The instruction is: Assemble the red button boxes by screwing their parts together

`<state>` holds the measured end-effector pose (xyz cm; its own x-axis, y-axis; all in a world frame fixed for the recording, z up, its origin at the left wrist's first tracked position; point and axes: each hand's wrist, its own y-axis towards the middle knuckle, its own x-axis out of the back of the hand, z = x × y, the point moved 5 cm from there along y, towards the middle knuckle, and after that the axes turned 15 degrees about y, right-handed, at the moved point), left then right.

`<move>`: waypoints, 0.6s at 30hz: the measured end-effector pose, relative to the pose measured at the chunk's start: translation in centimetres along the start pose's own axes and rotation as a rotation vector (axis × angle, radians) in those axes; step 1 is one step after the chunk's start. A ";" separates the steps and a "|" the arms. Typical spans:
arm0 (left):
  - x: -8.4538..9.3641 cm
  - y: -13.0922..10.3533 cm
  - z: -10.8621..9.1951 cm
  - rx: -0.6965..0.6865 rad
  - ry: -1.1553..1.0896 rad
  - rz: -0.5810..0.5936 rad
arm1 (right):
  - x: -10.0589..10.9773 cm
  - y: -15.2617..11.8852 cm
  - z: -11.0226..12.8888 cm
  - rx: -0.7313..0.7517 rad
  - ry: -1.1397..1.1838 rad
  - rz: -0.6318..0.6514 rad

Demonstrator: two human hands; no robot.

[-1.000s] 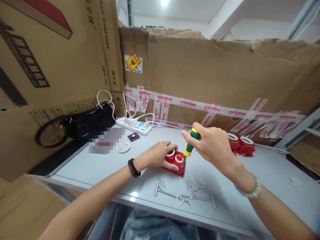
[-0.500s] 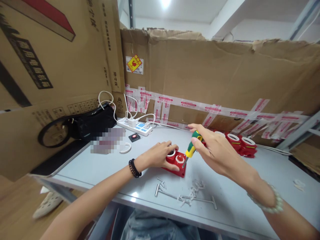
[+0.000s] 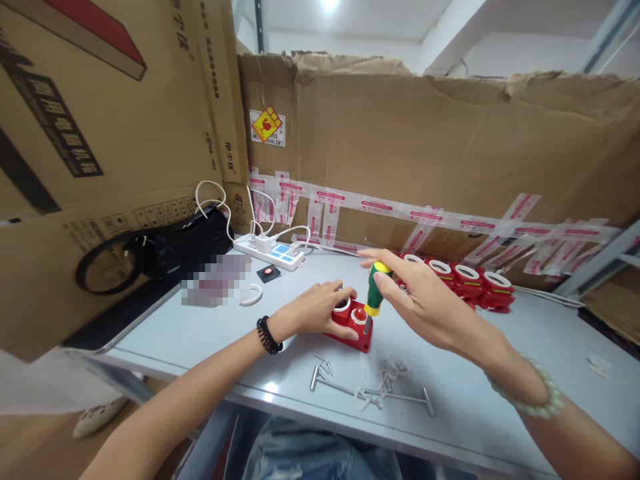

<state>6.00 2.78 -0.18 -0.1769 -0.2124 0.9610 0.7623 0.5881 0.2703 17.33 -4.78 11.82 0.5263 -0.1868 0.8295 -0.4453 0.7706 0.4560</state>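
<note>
My left hand (image 3: 320, 310) is wrapped over the left part of a red box-shaped unit (image 3: 350, 341), pressing it to the table. The unit carries a white ring around a dark opening and a second white ring around a red knob (image 3: 359, 315). In my right hand (image 3: 425, 297) is a screwdriver (image 3: 375, 293) with a green and yellow handle. Its shaft points down, the tip at the unit's right side by the knob. My fingers circle the handle's upper end. Whether a screw sits under the tip is too small to tell.
Two T-handled metal tools (image 3: 345, 389), several screws (image 3: 324, 365) and translucent scraps (image 3: 393, 375) lie near the front edge. More red units (image 3: 467, 283) line the back right. A power strip (image 3: 270, 252), white ring piece (image 3: 251, 295) and black bag (image 3: 185, 243) are at left; cardboard (image 3: 400, 147) walls the back.
The screwdriver has gone from leaning right to nearly upright, and my right hand has shifted slightly left with it. My left hand keeps its hold on the red unit.
</note>
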 end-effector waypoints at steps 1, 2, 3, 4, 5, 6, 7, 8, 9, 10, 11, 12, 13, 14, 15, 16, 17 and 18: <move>0.0 0.0 0.0 0.000 -0.005 -0.002 | 0.0 0.0 -0.1 0.011 0.053 -0.001; 0.0 0.0 0.0 0.002 -0.005 -0.001 | 0.0 0.1 -0.3 0.004 0.054 -0.032; 0.0 0.0 0.0 0.004 -0.001 0.004 | 0.1 0.2 -0.6 -0.017 0.003 -0.086; 0.0 0.0 0.0 0.006 0.008 0.010 | 0.2 0.2 -0.8 -0.046 -0.088 -0.149; 0.1 0.0 0.0 0.007 0.019 0.017 | 0.3 0.2 -1.1 -0.074 -0.190 -0.203; 0.1 0.0 -0.1 0.010 0.029 0.022 | 0.4 0.2 -1.2 -0.097 -0.275 -0.234; 0.2 -0.1 -0.1 0.011 0.034 0.024 | 0.4 0.1 -1.2 -0.108 -0.319 -0.233; 0.3 -0.1 -0.2 0.011 0.034 0.024 | 0.4 0.1 -1.1 -0.103 -0.316 -0.207; 0.3 -0.1 -0.2 0.008 0.031 0.023 | 0.4 0.0 -1.0 -0.083 -0.272 -0.167; 0.4 -0.1 -0.2 0.005 0.027 0.022 | 0.4 -0.1 -0.8 -0.052 -0.199 -0.120; 0.3 -0.1 -0.3 0.002 0.025 0.021 | 0.5 -0.2 -0.6 -0.018 -0.112 -0.076; 0.3 -0.1 -0.2 0.000 0.025 0.020 | 0.5 -0.4 -0.4 0.013 -0.025 -0.038; 0.2 0.0 -0.2 -0.001 0.026 0.018 | 0.5 -0.4 -0.3 0.033 0.047 -0.016; 0.2 0.0 -0.2 -0.001 0.027 0.014 | 0.5 -0.5 -0.3 0.037 0.090 -0.021; 0.1 0.0 -0.1 -0.001 0.028 0.011 | 0.6 -0.5 -0.5 0.029 0.090 -0.054; 0.0 0.0 -0.1 0.001 0.028 0.009 | 0.6 -0.5 -0.7 0.013 0.043 -0.109; -0.1 0.0 0.0 0.003 0.027 0.007 | 0.7 -0.5 -0.9 -0.005 -0.039 -0.169; -0.1 0.0 0.0 0.004 0.025 0.007 | 0.7 -0.5 -1.1 -0.026 -0.138 -0.221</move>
<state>6.01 2.82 -0.27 -0.1563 -0.2276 0.9611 0.7609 0.5927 0.2641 18.72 -4.64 11.85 0.5046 -0.4323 0.7474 -0.3108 0.7167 0.6243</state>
